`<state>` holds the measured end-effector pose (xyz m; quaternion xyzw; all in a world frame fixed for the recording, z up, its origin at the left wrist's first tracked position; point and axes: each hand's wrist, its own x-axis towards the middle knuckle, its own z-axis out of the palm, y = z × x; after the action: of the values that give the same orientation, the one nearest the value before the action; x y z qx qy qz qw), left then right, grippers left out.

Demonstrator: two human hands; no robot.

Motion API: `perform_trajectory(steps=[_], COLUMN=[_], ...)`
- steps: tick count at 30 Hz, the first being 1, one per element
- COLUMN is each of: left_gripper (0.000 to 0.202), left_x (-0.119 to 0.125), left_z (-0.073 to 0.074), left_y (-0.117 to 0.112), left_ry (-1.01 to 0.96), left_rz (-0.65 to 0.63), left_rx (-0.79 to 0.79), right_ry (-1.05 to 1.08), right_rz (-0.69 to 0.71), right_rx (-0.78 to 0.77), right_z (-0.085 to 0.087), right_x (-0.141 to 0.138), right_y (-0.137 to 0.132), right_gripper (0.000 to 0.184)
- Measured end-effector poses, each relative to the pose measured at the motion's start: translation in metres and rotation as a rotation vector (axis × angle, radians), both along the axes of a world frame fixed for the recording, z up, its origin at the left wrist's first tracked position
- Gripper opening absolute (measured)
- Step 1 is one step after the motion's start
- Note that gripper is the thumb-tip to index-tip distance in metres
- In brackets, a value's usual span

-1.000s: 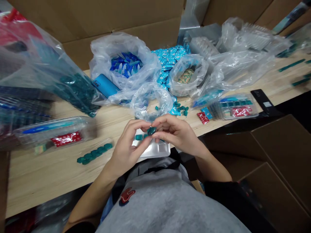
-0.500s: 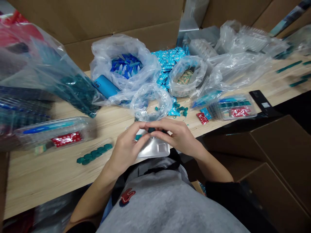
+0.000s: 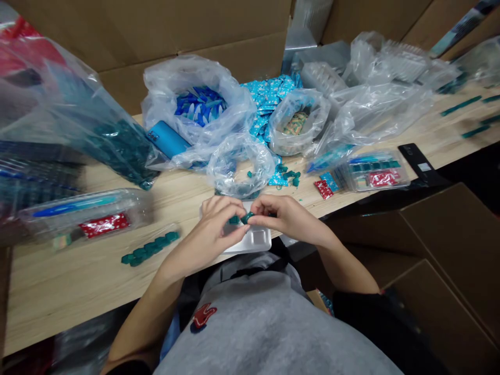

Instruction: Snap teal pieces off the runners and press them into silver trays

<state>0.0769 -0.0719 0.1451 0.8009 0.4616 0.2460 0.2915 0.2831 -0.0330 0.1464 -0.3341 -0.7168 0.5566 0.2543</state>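
Note:
Both of my hands meet over a clear plastic tray (image 3: 259, 239) at the table's front edge. My right hand (image 3: 287, 216) pinches a small dark teal pot (image 3: 247, 218) between thumb and fingertips. Curled around its other side is my left hand (image 3: 214, 226), its index fingertip against that pot. A second teal piece (image 3: 233, 220) shows between the left thumb and fingers; I cannot tell whether the two are joined. To the left lies a strip of teal pots (image 3: 150, 249) on the table.
Ahead stand an open clear bag (image 3: 240, 166), a bag of blue pieces (image 3: 201, 107) and a bag of beige pieces (image 3: 296, 124). Loose teal bits (image 3: 291, 175) lie nearby. Filled clear packs (image 3: 375, 172) and a black phone (image 3: 420, 162) are right; another pack (image 3: 86, 213) is left.
My fingers have spread from a tight pinch over the teal pot, leaving more of it and the second teal piece visible. The left fingers have shifted. The view has moved slightly.

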Motion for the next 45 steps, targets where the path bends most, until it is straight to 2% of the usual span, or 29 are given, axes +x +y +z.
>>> perform_trajectory(steps=[3, 7, 10, 12, 15, 17, 20, 22, 27, 30, 33, 36, 37, 40, 42, 45], left_gripper=[0.009, 0.011, 0.010, 0.010, 0.010, 0.010, 0.009, 0.009, 0.009, 0.009, 0.012, 0.015, 0.016, 0.018, 0.017, 0.016], left_x=[0.003, 0.005, 0.002, -0.001, -0.001, 0.000, 0.002, 0.003, 0.006, 0.007, 0.007, 0.007, 0.007, 0.008, 0.008, 0.008], left_z=[-0.010, -0.023, -0.026, -0.028, -0.029, -0.029, -0.029, -0.029, -0.034, -0.033, -0.027, -0.021, -0.019, -0.015, -0.012, -0.008], left_y=[-0.002, -0.003, -0.001, 0.001, 0.004, 0.007, 0.009, 0.008, 0.005, 0.009, 0.016, 0.022, 0.023, 0.026, 0.027, 0.026], left_ry=[0.106, 0.184, 0.188, 0.200, 0.196, 0.173, 0.121, 0.099, 0.134, 0.083, -0.043, -0.092, -0.085, -0.060, -0.071, -0.111], left_rz=[0.029, 0.159, 0.128, 0.083, 0.108, 0.096, 0.009, -0.032, -0.007, 0.072, 0.202, 0.203, 0.183, 0.131, 0.116, 0.148], left_rx=[-0.002, 0.102, 0.119, 0.096, 0.140, 0.191, 0.206, 0.222, 0.367, 0.372, 0.327, 0.242, 0.209, 0.125, 0.095, 0.078], right_ry=[-0.205, -0.482, -0.590, -0.597, -0.444, -0.176, 0.283, 0.478, 0.638, 0.640, 0.592, 0.311, 0.181, -0.177, -0.362, -0.508], right_rz=[0.007, -0.094, -0.094, -0.066, -0.113, -0.181, -0.218, -0.229, -0.308, -0.347, -0.437, -0.512, -0.465, -0.180, -0.044, 0.018], right_rx=[-0.036, 0.117, 0.209, 0.212, 0.119, 0.002, -0.221, -0.335, -0.526, -0.557, -0.372, 0.028, 0.169, 0.500, 0.623, 0.718], right_z=[-0.003, 0.002, 0.008, 0.009, 0.003, -0.005, -0.015, -0.018, -0.019, -0.026, -0.036, -0.039, -0.038, -0.031, -0.026, -0.024], right_x=[0.000, -0.009, -0.015, -0.015, -0.009, -0.003, 0.005, 0.008, 0.002, -0.008, -0.013, -0.003, 0.002, 0.013, 0.014, 0.010], right_y=[-0.001, -0.003, -0.004, -0.003, 0.004, 0.012, 0.023, 0.026, 0.027, 0.029, 0.031, 0.027, 0.024, 0.014, 0.009, 0.009], right_gripper=[0.018, 0.022, 0.029, 0.027, 0.015, 0.006, 0.020, 0.028, 0.033, 0.030, 0.025, 0.013, 0.010, 0.013, 0.018, 0.015])
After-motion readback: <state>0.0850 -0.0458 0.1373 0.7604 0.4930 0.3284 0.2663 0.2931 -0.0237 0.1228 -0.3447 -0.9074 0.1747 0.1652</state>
